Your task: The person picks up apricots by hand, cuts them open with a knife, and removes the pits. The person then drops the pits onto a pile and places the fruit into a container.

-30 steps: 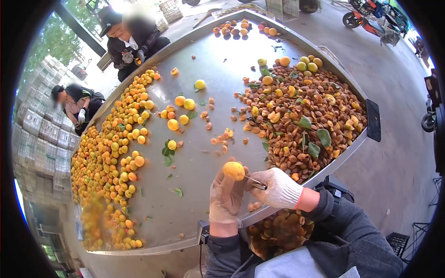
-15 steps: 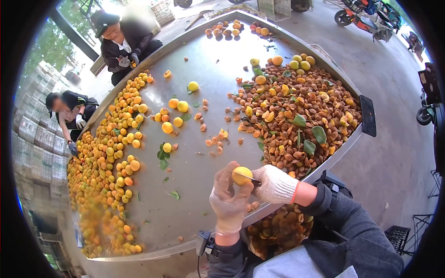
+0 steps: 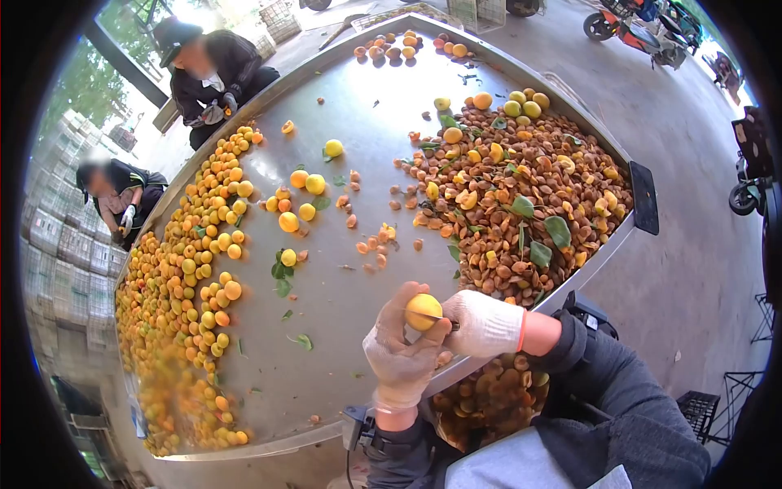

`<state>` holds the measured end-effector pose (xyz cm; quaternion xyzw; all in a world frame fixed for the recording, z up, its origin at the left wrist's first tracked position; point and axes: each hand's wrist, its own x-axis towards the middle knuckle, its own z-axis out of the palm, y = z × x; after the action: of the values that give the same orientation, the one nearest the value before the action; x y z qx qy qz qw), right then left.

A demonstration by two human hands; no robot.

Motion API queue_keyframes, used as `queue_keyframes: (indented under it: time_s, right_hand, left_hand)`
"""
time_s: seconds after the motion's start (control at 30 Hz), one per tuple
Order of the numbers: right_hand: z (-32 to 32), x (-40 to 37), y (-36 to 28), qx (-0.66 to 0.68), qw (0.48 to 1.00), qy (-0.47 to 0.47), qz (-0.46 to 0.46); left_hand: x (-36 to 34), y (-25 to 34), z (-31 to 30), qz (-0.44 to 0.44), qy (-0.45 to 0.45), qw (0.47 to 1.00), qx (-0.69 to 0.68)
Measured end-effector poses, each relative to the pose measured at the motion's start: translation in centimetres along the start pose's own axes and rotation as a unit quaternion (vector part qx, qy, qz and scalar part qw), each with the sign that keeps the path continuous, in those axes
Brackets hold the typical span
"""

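Observation:
My left hand (image 3: 401, 354), in a pale glove, grips a yellow apricot (image 3: 423, 311) between thumb and fingers over the table's near edge. Gloved in white knit, my right hand (image 3: 487, 324) is closed on a small knife (image 3: 445, 321), its dark blade lying against the apricot's side. Most of the knife's handle is hidden in the fist. Beyond my right hand spreads a heap of brown apricot pits (image 3: 521, 220) with some leaves and fruit pieces mixed in. Under the table edge, below my wrists, sits a container of apricot pieces (image 3: 493, 399).
The metal table (image 3: 326, 375) has a raised rim. Whole apricots (image 3: 175, 285) are piled along its left side, with several loose ones in the middle. Two people, one in a dark cap (image 3: 175, 37), work at the far left edge. Scooters (image 3: 643, 33) stand at the back right.
The knife blade now lies lower and closer against the apricot, and my hands have drawn slightly together. The view has shifted a little. At the far left, one person's hand has pulled back from the pile.

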<state>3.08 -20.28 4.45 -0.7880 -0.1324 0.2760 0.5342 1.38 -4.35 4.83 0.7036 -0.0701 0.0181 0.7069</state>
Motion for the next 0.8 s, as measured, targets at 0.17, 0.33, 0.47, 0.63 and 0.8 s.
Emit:
queue_keyframes:
  time_s: [0.17,0.33,0.47,0.63,0.8]
  right_hand:
    - [0.5,0.4,0.3,0.16,0.984,-0.08,0.026]
    - [-1.0,-0.3,-0.1,-0.169,0.982,0.069,-0.041]
    - [-2.6,-2.2,-1.2,0.13,0.972,0.195,0.0]
    - [-1.2,-1.0,-3.3,0.087,0.977,0.194,-0.008]
    - [-2.0,-0.4,1.2,0.102,0.969,0.225,-0.014]
  left_hand:
    - [0.5,-0.8,-1.0,-0.082,-0.061,0.992,-0.077]
    - [1.8,-1.8,-1.2,-0.107,0.014,0.979,-0.175]
    - [1.9,-2.3,-1.1,0.0,0.024,0.998,0.051]
    - [1.2,-4.8,0.9,0.141,-0.064,0.975,0.158]
    - [0.9,-4.8,2.5,0.195,0.002,0.973,0.126]
